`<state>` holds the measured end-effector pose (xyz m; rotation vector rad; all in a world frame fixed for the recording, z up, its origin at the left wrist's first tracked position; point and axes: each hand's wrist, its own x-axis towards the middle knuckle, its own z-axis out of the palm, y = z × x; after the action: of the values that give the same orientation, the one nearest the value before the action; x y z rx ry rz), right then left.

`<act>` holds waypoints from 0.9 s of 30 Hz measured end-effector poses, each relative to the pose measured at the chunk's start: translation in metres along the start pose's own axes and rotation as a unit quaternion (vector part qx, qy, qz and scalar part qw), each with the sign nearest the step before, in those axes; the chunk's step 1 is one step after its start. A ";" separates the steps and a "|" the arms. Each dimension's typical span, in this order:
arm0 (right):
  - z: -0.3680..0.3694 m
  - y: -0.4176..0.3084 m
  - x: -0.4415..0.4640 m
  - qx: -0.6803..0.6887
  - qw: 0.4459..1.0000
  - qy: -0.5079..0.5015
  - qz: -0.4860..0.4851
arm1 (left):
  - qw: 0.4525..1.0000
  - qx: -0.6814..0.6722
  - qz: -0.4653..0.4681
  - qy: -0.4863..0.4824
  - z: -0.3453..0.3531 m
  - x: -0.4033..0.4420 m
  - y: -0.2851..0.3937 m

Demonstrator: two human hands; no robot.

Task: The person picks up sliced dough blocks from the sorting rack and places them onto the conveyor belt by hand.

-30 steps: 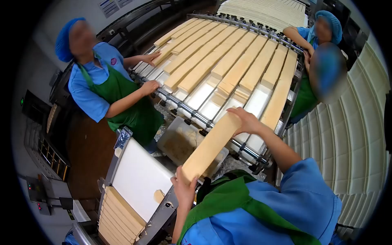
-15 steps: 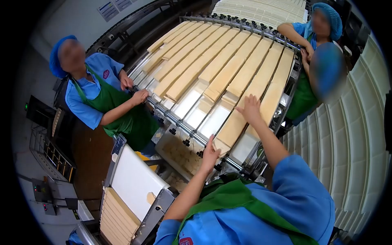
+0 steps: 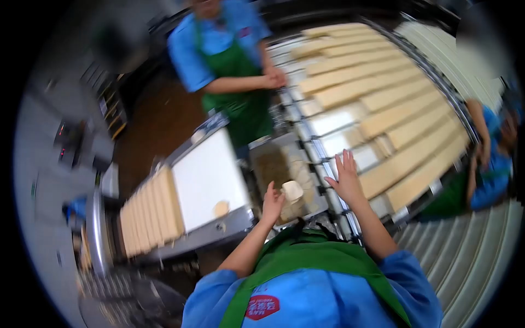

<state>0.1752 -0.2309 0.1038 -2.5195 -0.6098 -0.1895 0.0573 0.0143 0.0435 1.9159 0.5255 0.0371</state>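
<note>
My left hand (image 3: 273, 203) is raised over a bin of offcuts (image 3: 266, 164), its fingers apart. A pale, rounded-square offcut (image 3: 292, 191) shows just beside the fingertips, above the bin, and seems to be out of my grasp. My right hand (image 3: 347, 179) is spread open near the conveyor's front rail, by the near end of a long pale-yellow strip (image 3: 377, 180) that looks like bread or cake. I see nothing in it. Motion blurs the view somewhat.
Several more strips (image 3: 361, 79) lie side by side on the conveyor. At left, a white belt (image 3: 206, 177) carries a lone scrap (image 3: 221, 209) and a row of strips (image 3: 153, 210). A co-worker (image 3: 232, 82) stands across the bin; another person (image 3: 489, 153) is at right, beside ribbed white panels (image 3: 465, 235).
My view has turned left. My left hand has left the strip's end and moved over the bin, with an offcut now beside it. My right hand has come off the strip toward the rail.
</note>
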 end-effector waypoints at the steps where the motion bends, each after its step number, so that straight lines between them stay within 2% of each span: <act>1: 0.011 -0.017 0.008 0.000 0.999 -0.012 -0.047 | 0.999 -0.017 -0.031 0.023 -0.013 0.001 -0.011; 3: 0.044 -0.029 0.022 0.024 0.997 0.001 -0.073 | 0.989 -0.138 -0.046 0.035 -0.031 0.003 -0.056; 4: 0.060 -0.027 0.029 0.003 0.997 -0.006 -0.083 | 0.994 -0.075 0.004 0.075 -0.047 -0.009 -0.052; 5: 0.077 -0.022 0.029 0.003 0.997 -0.015 -0.080 | 0.989 -0.086 0.009 0.121 -0.058 -0.016 -0.059; 7: 0.071 -0.028 0.029 -0.103 0.987 -0.087 -0.090 | 0.975 -0.106 -0.068 0.182 -0.087 -0.030 -0.070; 8: 0.080 -0.024 0.030 -0.097 0.989 -0.033 -0.106 | 0.960 -0.161 -0.058 0.222 -0.101 -0.036 -0.087; 9: 0.083 -0.019 0.032 -0.101 0.988 -0.049 -0.104 | 0.942 -0.148 -0.057 0.297 -0.111 -0.037 -0.110; 12: 0.080 -0.020 0.036 -0.146 0.982 -0.092 -0.077 | 0.884 -0.146 -0.097 0.433 -0.159 -0.048 -0.182; 13: 0.079 -0.023 0.039 -0.153 0.978 -0.101 -0.096 | 0.862 -0.135 -0.117 0.474 -0.178 -0.055 -0.198; 15: 0.080 -0.031 0.047 -0.202 0.966 -0.159 0.000 | 0.810 -0.076 -0.179 0.553 -0.218 -0.071 -0.214; 16: 0.080 -0.037 0.054 -0.209 0.965 -0.161 -0.012 | 0.789 -0.081 -0.200 0.575 -0.239 -0.076 -0.222; 18: 0.085 -0.052 0.064 -0.213 0.952 -0.209 0.062 | 0.764 -0.089 -0.223 0.599 -0.267 -0.082 -0.229; 19: 0.094 -0.057 0.066 -0.219 0.952 -0.206 0.056 | 0.754 -0.083 -0.239 0.607 -0.279 -0.082 -0.228; 21: 0.123 -0.067 0.071 -0.108 0.973 -0.078 -0.188 | 0.741 -0.085 -0.252 0.616 -0.298 -0.069 -0.230; 23: 0.154 -0.103 0.087 -0.065 0.969 -0.169 -0.170 | 0.751 0.002 -0.262 0.606 -0.308 -0.056 -0.234; 25: 0.176 -0.164 0.097 -0.041 0.953 -0.231 -0.193 | 0.767 -0.017 -0.257 0.588 -0.318 -0.046 -0.222; 27: 0.218 -0.203 0.108 -0.004 0.932 -0.263 -0.249 | 0.811 -0.005 -0.186 0.555 -0.322 -0.042 -0.231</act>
<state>0.1799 0.0795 0.0417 -2.3696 -1.4593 0.3214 -0.1453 0.3506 -0.0228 1.5778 1.6581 0.9449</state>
